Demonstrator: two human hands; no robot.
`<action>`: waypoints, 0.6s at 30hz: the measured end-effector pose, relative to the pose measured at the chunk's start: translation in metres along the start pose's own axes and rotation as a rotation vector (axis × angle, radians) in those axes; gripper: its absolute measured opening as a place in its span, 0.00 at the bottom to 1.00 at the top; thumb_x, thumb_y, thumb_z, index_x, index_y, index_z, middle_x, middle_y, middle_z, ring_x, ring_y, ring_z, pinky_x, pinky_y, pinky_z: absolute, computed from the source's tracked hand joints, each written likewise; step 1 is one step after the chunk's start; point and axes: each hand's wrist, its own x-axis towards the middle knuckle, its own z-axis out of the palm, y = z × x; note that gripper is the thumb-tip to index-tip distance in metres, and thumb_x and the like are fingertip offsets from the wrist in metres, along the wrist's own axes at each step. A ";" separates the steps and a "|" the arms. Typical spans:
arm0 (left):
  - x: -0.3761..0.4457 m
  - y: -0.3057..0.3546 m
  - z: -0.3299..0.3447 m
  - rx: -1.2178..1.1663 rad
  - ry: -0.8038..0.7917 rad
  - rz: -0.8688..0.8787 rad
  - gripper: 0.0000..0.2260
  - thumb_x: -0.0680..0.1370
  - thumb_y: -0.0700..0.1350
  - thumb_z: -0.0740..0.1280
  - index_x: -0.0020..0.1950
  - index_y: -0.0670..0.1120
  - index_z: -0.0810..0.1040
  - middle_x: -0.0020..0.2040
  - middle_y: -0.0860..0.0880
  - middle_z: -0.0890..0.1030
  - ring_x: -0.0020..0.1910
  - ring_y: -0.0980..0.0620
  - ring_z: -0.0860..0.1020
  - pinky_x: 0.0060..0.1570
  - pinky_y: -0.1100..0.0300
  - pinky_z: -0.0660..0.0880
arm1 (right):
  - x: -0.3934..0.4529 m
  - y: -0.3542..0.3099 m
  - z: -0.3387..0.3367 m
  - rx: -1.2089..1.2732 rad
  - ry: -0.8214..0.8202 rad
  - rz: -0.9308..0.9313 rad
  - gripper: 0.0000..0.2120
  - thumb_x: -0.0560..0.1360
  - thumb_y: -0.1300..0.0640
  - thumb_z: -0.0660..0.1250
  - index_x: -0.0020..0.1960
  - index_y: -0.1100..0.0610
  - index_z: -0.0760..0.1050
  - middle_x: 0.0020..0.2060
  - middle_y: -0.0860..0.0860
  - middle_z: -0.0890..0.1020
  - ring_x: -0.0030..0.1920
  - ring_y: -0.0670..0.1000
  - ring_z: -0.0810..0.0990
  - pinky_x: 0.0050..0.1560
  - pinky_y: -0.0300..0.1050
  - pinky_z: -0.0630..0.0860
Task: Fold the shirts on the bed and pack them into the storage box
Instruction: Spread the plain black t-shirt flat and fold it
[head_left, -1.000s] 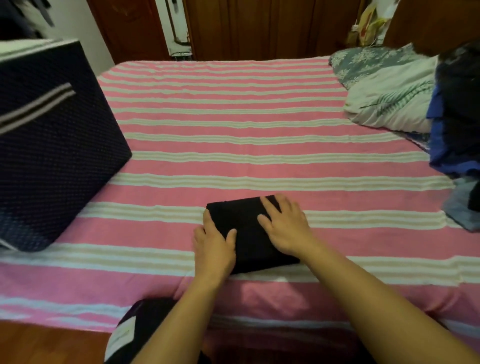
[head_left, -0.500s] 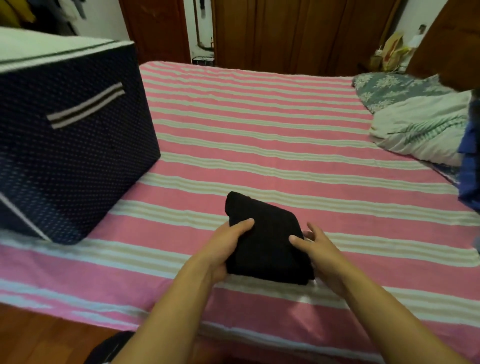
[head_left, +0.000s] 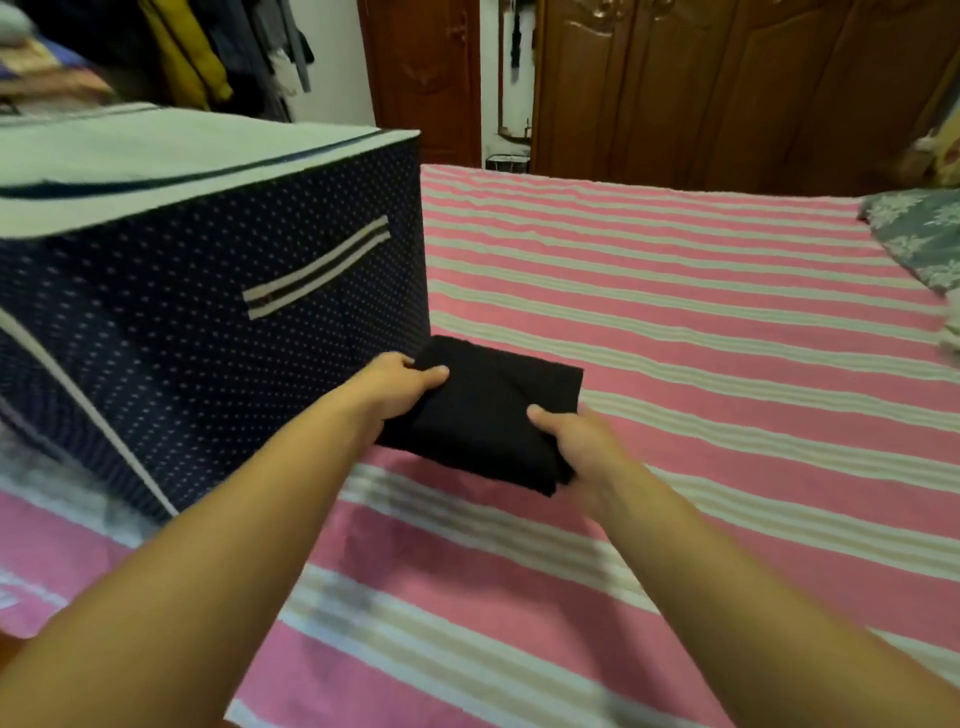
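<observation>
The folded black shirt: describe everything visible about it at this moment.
The folded black shirt is a compact, roughly rectangular bundle of plain dark fabric, with stacked layers showing at its near right corner. No print or label shows. The left hand grips its left edge, thumb on top; the right hand grips the near right edge. It looks lifted above the striped bedsheet, beside the storage box.

Single head cam, worn on person at near edge of bed (head_left: 675, 322), looking forward and down along both forearms. Wide-angle, so lines bend at frame edges. Storage box (head_left: 208, 332) close on left, wardrobe doors (head_left: 727, 88) far across. No second view, nothing shared.
</observation>
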 end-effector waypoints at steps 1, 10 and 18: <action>0.017 0.007 -0.003 0.239 0.125 0.082 0.22 0.80 0.53 0.69 0.69 0.41 0.74 0.64 0.42 0.80 0.61 0.41 0.80 0.63 0.47 0.76 | 0.019 -0.006 0.011 0.000 0.024 -0.026 0.09 0.79 0.64 0.68 0.59 0.58 0.77 0.47 0.55 0.86 0.39 0.53 0.86 0.30 0.43 0.80; 0.035 -0.078 0.087 0.908 -0.023 0.210 0.27 0.86 0.56 0.47 0.84 0.50 0.49 0.84 0.47 0.48 0.82 0.45 0.44 0.80 0.48 0.43 | 0.098 0.040 0.008 -0.438 0.152 0.106 0.10 0.75 0.61 0.71 0.56 0.57 0.76 0.48 0.57 0.84 0.47 0.58 0.84 0.51 0.62 0.83; 0.008 -0.018 0.084 1.102 -0.099 -0.006 0.25 0.82 0.46 0.54 0.79 0.44 0.64 0.79 0.41 0.62 0.78 0.38 0.60 0.76 0.42 0.58 | 0.007 -0.022 -0.083 -0.925 0.153 0.069 0.17 0.80 0.66 0.61 0.68 0.63 0.69 0.46 0.60 0.80 0.37 0.55 0.82 0.38 0.48 0.81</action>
